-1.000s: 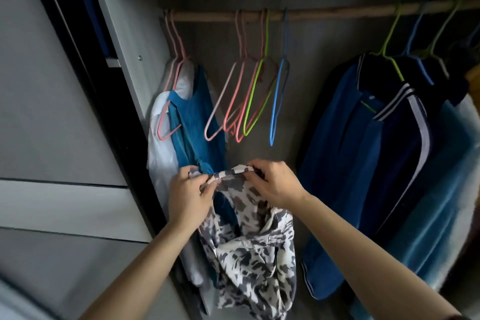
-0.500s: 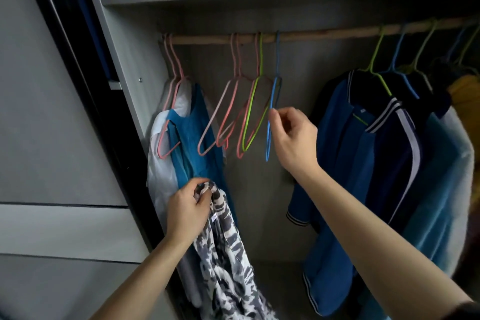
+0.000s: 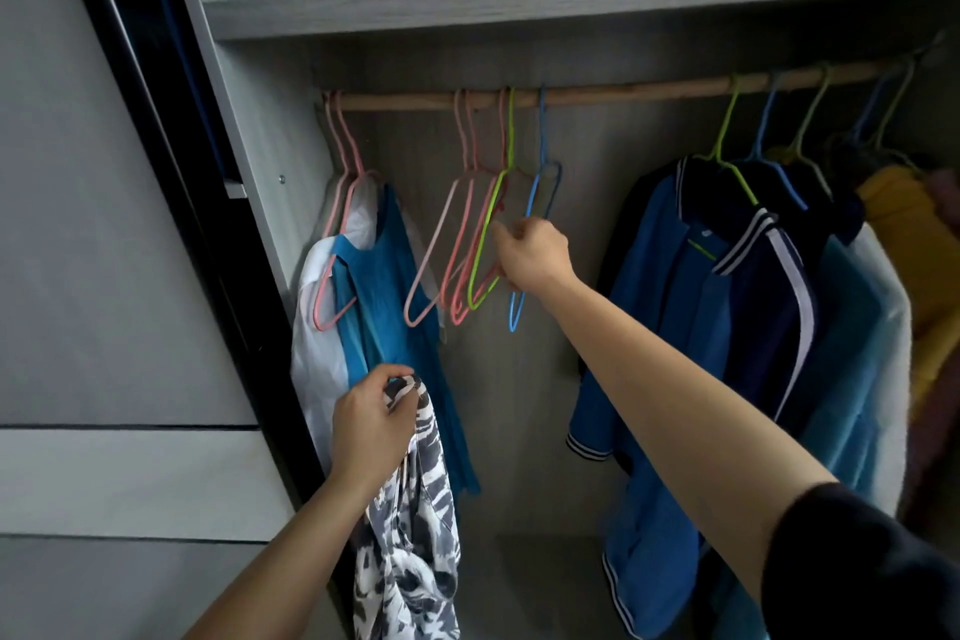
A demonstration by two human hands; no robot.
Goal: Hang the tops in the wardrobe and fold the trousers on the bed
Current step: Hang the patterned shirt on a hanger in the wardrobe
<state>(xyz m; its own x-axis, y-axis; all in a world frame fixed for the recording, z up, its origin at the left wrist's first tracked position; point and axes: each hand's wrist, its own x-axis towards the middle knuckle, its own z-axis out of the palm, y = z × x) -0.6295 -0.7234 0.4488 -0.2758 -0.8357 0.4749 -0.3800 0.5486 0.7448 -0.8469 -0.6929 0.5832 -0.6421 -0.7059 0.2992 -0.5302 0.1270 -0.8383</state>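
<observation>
Below your right hand (image 3: 535, 255), curled at the empty hangers (image 3: 477, 270) with grip unconfirmed, your left hand (image 3: 371, 426) clutches the patterned top (image 3: 410, 509), not yet hung; other tops (image 3: 379, 286) hang alongside.

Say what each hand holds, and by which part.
Left hand grips the patterned top by its upper edge. Right hand curls among the empty hangers, at their arms; which it holds cannot be told.

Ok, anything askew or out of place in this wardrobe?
Nothing damaged. Only the far-left pink hanger looks odd: its lower arm sticks out in front of the white top and teal top rather than sitting inside them.
</observation>
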